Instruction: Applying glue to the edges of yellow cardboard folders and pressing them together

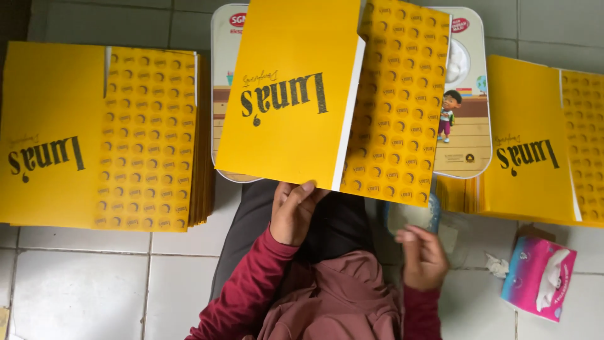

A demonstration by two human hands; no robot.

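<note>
Fingers (301,192) of the left hand (290,214) pinch the near edge of a yellow folded sheet (286,94), thumb on top, rest underneath. Right hand (423,257) holds nothing; fingers loosely curled, half closed, hovering over a small clear plastic container (412,215) just below the sheet's patterned flap (396,101).

Sheet position: centre of view, tilted slightly, lying over a low tray table with rounded corners and a cartoon print (469,126). Plain yellow panel with dark lettering sits on top; a white edge separates it from the flap, which carries rows of small round marks. The sheet covers most of the tabletop; only the far left strip and right side show.

Left stack (94,135): same yellow sheets, piled flat on the tiled floor (82,289), well apart from the held one. Many layers visible at its right edge.

Right stack (541,145): more of the same, on the floor just beside the tray table, partly running out of view.

Pink tissue pack (538,277) lies on the floor at lower right, near the right hand, white tissue sticking out. A crumpled white scrap (497,264) sits between the pack and the hand.

Both sleeves dark red; dark trousers under the sheet's near edge.
</note>
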